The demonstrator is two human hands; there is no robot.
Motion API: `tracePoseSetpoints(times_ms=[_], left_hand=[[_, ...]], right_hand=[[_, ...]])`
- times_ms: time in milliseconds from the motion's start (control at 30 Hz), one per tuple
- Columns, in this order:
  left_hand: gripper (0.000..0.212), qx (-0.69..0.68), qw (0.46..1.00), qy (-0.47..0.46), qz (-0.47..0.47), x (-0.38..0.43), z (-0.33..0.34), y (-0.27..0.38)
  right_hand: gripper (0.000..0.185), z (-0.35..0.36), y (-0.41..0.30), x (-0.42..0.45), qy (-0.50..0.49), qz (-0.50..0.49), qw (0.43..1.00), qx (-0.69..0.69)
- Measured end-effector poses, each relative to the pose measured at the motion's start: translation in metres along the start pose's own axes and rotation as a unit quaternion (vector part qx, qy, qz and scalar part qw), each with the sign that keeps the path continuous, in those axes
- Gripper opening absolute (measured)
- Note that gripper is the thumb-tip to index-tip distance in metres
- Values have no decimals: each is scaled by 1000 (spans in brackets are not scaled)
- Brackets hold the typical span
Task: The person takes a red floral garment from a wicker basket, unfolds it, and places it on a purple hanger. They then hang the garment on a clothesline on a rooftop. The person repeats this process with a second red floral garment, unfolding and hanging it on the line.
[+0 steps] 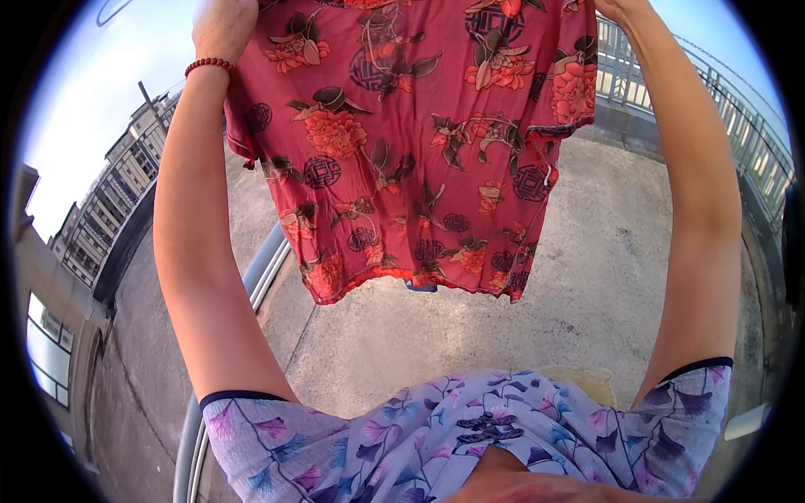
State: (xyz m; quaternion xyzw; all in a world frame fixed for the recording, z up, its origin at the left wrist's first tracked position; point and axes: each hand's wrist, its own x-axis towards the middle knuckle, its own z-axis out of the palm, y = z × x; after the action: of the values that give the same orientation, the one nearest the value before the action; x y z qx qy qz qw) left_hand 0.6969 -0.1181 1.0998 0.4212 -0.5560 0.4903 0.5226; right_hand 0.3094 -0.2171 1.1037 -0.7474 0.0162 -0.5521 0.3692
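Note:
A red short-sleeved top with a print of flowers and dark round emblems (pixel 402 144) hangs spread out between my raised arms, its hem downward. My left hand (pixel 225 28), with a red bead bracelet (pixel 209 65) on the wrist, is at the garment's upper left; its fingers are cut off by the top edge, but the cloth hangs from it. My right hand (pixel 619 7) shows only in part at the top edge, beside the garment's upper right corner. The neckline is mostly out of view. A small dark blue piece (pixel 420 287) shows below the hem.
Concrete floor (pixel 478 339) spreads below. A metal railing on a low wall (pixel 635 82) runs along the right. Grey and white pipes (pixel 270 264) cross the floor at the left. Farther left are a wall with a window (pixel 50 352) and distant buildings (pixel 119 182).

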Motion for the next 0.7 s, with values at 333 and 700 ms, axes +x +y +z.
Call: tracePoseSetpoints(times_ms=[333, 700], left_hand=[[62, 59, 979, -125, -151, -282, -29, 67], [23, -346, 816, -74, -457, -364, -30, 87]], right_hand=[[28, -7, 95, -162, 148, 51, 986, 58], [23, 97, 205, -329, 269, 142, 951, -58]])
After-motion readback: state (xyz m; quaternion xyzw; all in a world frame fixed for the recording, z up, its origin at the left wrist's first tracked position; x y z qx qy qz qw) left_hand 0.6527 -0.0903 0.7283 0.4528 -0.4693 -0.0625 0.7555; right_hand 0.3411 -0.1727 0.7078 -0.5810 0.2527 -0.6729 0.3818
